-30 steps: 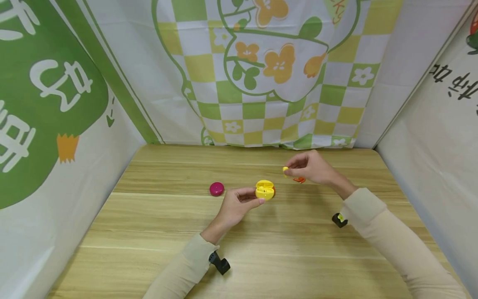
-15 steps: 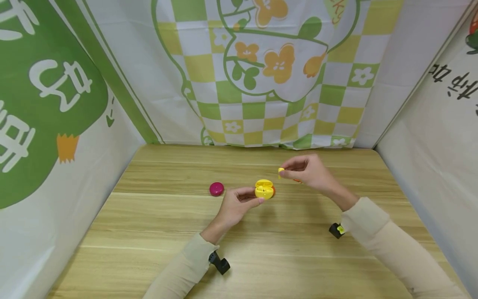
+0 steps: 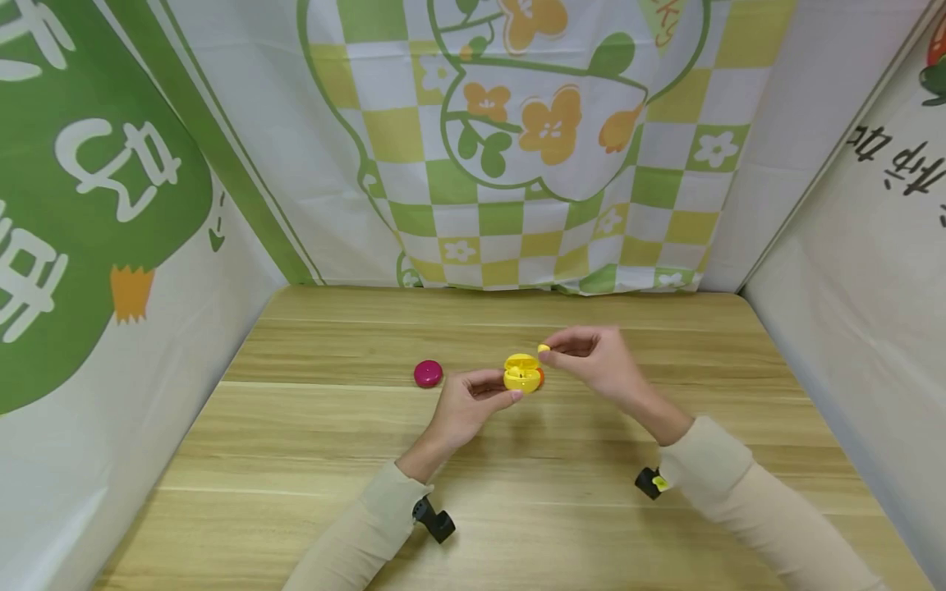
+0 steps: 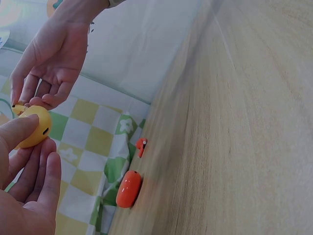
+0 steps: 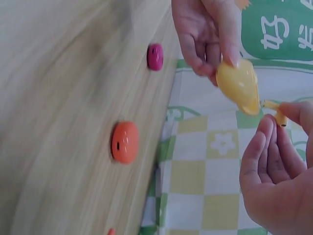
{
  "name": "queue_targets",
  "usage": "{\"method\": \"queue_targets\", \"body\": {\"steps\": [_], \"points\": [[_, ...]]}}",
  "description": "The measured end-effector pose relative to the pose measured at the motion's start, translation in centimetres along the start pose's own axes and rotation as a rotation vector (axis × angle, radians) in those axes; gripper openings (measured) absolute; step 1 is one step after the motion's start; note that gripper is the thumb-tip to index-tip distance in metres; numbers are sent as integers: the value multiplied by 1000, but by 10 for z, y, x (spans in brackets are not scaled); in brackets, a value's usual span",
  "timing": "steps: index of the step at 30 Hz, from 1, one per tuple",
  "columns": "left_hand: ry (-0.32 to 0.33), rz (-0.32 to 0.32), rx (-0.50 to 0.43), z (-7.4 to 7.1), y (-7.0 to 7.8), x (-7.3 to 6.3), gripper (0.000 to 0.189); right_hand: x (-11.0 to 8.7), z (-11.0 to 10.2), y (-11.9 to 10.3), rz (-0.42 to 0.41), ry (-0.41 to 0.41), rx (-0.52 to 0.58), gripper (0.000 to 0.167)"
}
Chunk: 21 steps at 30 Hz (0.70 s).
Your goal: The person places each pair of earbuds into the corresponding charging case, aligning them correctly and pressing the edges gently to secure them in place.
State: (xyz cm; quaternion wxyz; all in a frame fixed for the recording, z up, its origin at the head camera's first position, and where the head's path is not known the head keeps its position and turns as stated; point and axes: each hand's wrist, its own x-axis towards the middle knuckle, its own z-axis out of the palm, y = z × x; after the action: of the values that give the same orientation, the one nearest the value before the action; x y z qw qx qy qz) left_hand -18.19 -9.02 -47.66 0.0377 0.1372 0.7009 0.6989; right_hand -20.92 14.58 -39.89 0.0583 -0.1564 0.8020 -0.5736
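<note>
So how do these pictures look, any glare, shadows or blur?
Head view: fairly even light, a pale sheen on the table, a faint shadow below the yellow case; left wrist view: dimmer, glaringly bright at the top left corner, small white glints on the orange case; right wrist view: soft, slightly hazy, with dark smudges on the table that could be shadows or reflections.

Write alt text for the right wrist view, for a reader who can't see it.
A person's left hand holds a yellow earbud case while their right hand pinches a yellow earbud close beside it. On a wood-grain table lie an orange case and a magenta case, with a checkered cloth behind.
</note>
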Motion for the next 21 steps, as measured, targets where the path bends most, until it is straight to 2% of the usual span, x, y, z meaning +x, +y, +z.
{"method": "queue_targets", "body": {"steps": [8,15,21], "points": [[-6,9,-9,1,-1,0,32,-7,16,5,-26,44,36,23],[-5,9,-6,1,0,-1,31,-10,22,12,-80,68,40,22],[-1,20,-5,2,-2,0,30,-12,28,14,-95,114,52,23]]}}
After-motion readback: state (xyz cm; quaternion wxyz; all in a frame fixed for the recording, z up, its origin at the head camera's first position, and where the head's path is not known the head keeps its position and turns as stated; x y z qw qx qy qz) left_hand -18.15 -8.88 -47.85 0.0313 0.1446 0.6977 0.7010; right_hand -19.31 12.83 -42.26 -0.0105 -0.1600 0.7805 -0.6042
